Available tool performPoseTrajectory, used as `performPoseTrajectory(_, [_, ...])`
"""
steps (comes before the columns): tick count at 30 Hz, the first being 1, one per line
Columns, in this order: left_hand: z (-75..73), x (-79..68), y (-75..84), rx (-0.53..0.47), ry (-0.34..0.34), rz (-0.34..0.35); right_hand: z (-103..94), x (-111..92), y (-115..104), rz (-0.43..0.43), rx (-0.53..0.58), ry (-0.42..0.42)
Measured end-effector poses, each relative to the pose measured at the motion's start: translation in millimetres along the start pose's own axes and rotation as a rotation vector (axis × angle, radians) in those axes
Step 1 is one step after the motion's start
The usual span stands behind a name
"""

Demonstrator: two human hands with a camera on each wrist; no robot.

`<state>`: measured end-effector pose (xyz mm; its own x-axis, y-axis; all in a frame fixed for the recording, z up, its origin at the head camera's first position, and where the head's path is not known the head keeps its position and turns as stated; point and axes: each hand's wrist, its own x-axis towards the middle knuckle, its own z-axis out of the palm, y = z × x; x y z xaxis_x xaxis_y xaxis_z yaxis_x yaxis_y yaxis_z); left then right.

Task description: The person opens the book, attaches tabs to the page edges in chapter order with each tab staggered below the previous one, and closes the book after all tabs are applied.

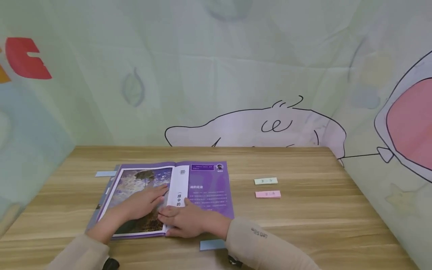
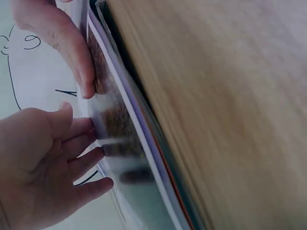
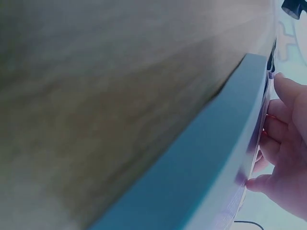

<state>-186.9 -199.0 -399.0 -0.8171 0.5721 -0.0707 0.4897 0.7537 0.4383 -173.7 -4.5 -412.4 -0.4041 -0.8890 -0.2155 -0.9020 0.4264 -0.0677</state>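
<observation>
An open book (image 1: 210, 176) with purple pages lies on the table, a painting (image 1: 145, 182) printed across its left page. On that painting rests my left hand (image 1: 143, 204), fingers stretched toward the spine. My right hand (image 1: 189, 221) lies flat near the inner fold at the book's lower part, its fingertips reaching onto the left page. In the left wrist view the left hand (image 2: 38, 167) touches the page with spread, straight fingers, the right hand (image 2: 60, 43) beyond it. The right wrist view has the right hand (image 3: 290, 139) against the page, some of its fingers partly hidden.
A light blue paper strip (image 1: 212, 245) lies below the book, by the right wrist. Another blue strip (image 1: 105, 173) sits at the book's left edge. Right of the book are a pale green strip (image 1: 265, 181) and a pink strip (image 1: 267, 194). A printed cloth (image 1: 216, 75) hangs behind the table.
</observation>
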Motion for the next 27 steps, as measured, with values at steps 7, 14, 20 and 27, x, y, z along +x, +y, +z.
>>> performPoseTrajectory(7, [7.3, 21.9, -1.4, 0.078, 0.055, 0.020, 2.8, -3.5, 2.0, 0.005, 0.016, 0.000])
performPoseTrajectory(14, [4.4, 44.6, -8.5, 0.138, 0.102, 0.051, 0.6, -2.4, 2.0, -0.002, 0.025, -0.003])
performPoseTrajectory(20, [0.7, 55.1, -15.7, 0.133, 0.111, 0.030, 0.1, -0.5, 0.1, -0.021, 0.015, 0.009])
performPoseTrajectory(27, [-7.4, 62.1, -14.5, 0.096, 0.078, -0.030, -3.4, 0.4, -1.5, -0.010, 0.002, 0.006])
